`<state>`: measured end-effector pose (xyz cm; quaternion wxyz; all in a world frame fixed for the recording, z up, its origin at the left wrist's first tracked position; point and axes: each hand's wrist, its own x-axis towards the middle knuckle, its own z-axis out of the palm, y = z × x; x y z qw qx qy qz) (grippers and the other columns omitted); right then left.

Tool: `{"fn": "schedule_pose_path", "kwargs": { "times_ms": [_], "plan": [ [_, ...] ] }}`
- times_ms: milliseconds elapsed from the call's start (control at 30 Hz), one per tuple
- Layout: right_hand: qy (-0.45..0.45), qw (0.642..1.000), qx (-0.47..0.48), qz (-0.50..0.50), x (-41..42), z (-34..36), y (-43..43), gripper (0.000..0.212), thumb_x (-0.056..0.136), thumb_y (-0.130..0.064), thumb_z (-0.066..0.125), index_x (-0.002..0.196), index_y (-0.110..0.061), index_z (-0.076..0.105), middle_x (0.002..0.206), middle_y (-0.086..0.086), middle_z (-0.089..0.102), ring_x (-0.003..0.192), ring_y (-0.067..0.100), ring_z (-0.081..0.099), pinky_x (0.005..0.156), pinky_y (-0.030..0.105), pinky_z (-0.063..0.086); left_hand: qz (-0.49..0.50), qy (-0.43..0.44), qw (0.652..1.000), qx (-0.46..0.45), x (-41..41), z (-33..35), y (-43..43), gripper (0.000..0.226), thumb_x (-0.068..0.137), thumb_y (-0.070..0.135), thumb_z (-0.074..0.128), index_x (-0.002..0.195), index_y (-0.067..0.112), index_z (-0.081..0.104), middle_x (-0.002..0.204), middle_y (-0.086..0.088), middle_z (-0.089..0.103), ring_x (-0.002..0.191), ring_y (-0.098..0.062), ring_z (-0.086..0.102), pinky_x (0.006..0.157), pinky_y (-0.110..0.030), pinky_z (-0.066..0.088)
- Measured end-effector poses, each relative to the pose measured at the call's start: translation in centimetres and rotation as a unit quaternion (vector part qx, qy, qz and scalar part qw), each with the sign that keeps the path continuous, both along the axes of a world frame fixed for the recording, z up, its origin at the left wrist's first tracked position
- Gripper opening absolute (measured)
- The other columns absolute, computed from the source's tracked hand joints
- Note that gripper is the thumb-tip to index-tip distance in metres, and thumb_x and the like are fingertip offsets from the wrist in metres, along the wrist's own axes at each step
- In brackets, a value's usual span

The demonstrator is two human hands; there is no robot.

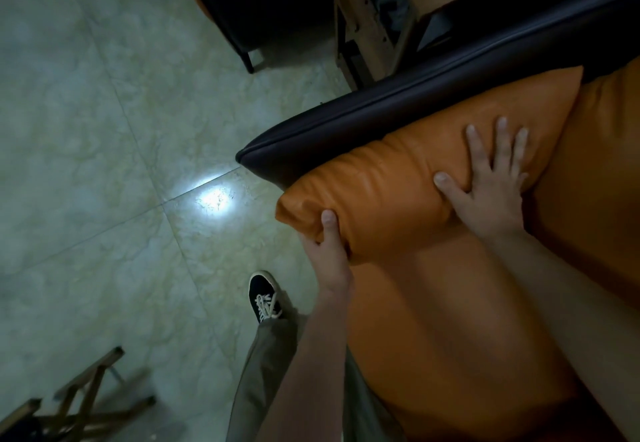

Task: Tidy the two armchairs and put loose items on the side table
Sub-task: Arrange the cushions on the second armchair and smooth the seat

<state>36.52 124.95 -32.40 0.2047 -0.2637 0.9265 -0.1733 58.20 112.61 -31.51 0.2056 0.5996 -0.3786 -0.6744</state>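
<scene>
Fingers of the left hand (327,258) clamp the end of the puffy orange leather cushion (391,178). Right hand (491,195) fingers press flat on top, beside the black chair arm (346,130). Tidying step, probably; next push it snug.

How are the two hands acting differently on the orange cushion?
The left hand grips the orange cushion at its near corner, thumb on top; the right hand lies flat further along, fingers spread. The left hand's fingers are hidden under the cushion, while the right hand's all show. Both touch the same cushion, beside the black armrest.
</scene>
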Motion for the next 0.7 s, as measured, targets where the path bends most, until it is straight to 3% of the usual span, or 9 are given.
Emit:
{"fn": "schedule_pose_path", "kwargs": {
  "times_ms": [200, 267, 367, 433, 533, 633, 700],
  "plan": [
    [-0.045, 0.999, 0.027, 0.004, -0.1, 1.7, 0.2, 0.086, 0.087, -0.079, 0.044, 0.156, -0.050, 0.002, 0.165, -0.015, -0.023, 0.151, 0.020, -0.027, 0.115, 0.071, 0.002, -0.060, 0.035, 0.998, -0.007, 2.3, 0.6, 1.0, 0.071, 0.089, 0.058, 0.066, 0.147, 0.058, 0.026, 0.154, 0.008, 0.044, 0.139, -0.019, 0.048, 0.111, -0.059, 0.041],
    [-0.051, 0.998, 0.025, 0.000, 0.2, 2.9, 0.2, 0.084, 0.090, -0.074, 0.047, 0.157, -0.047, 0.005, 0.166, -0.012, -0.020, 0.152, 0.020, -0.025, 0.118, 0.066, 0.002, -0.081, 0.026, 0.996, -0.001, 2.8, 2.4, 2.4, 0.076, 0.090, 0.051, 0.069, 0.145, 0.065, 0.019, 0.156, 0.014, 0.038, 0.141, -0.016, 0.044, 0.113, -0.060, 0.035],
    [-0.070, 0.997, -0.009, -0.014, 2.0, 4.4, 0.9, 0.078, 0.095, -0.062, 0.051, 0.159, -0.041, 0.010, 0.168, -0.008, -0.016, 0.153, 0.018, -0.021, 0.124, 0.056, 0.003, -0.091, -0.013, 0.995, 0.030, 3.9, 4.6, 4.9, 0.087, 0.082, 0.054, 0.077, 0.144, 0.068, 0.017, 0.156, 0.022, 0.035, 0.143, -0.012, 0.039, 0.116, -0.059, 0.032],
    [-0.096, 0.994, -0.036, -0.046, 3.8, 5.1, 2.0, 0.075, 0.097, -0.054, 0.054, 0.159, -0.040, 0.015, 0.169, -0.005, -0.010, 0.154, 0.017, -0.015, 0.126, 0.048, 0.008, -0.120, -0.039, 0.991, 0.036, 4.3, 6.1, 6.7, 0.085, 0.085, 0.049, 0.077, 0.147, 0.062, 0.021, 0.159, 0.019, 0.032, 0.146, -0.015, 0.035, 0.117, -0.056, 0.032],
    [-0.132, 0.983, -0.068, -0.106, 6.9, 6.3, 4.5, 0.068, 0.098, -0.043, 0.057, 0.157, -0.038, 0.024, 0.169, 0.001, 0.012, 0.155, 0.020, 0.004, 0.124, 0.041, 0.018, -0.174, -0.078, 0.979, 0.067, 4.0, 8.3, 8.7, 0.068, 0.094, 0.030, 0.069, 0.152, 0.039, 0.033, 0.154, 0.005, 0.041, 0.140, -0.019, 0.042, 0.115, -0.052, 0.038],
    [-0.148, 0.968, -0.105, -0.175, 9.0, 7.3, 7.5, 0.065, 0.097, -0.033, 0.062, 0.155, -0.029, 0.034, 0.157, 0.007, 0.040, 0.146, 0.025, 0.033, 0.118, 0.037, 0.029, -0.280, -0.085, 0.955, 0.043, 2.6, 10.1, 9.2, 0.049, 0.097, 0.027, 0.065, 0.143, 0.032, 0.048, 0.142, 0.008, 0.054, 0.132, -0.013, 0.051, 0.114, -0.048, 0.041],
    [-0.152, 0.960, -0.104, -0.213, 10.0, 7.6, 9.7, 0.066, 0.096, -0.030, 0.063, 0.155, -0.028, 0.036, 0.152, 0.008, 0.047, 0.140, 0.028, 0.042, 0.115, 0.039, 0.035, -0.362, -0.080, 0.928, 0.015, 1.2, 11.2, 9.2, 0.047, 0.099, 0.025, 0.061, 0.144, 0.028, 0.049, 0.137, 0.012, 0.056, 0.131, -0.010, 0.052, 0.113, -0.041, 0.042]
  ]
}}
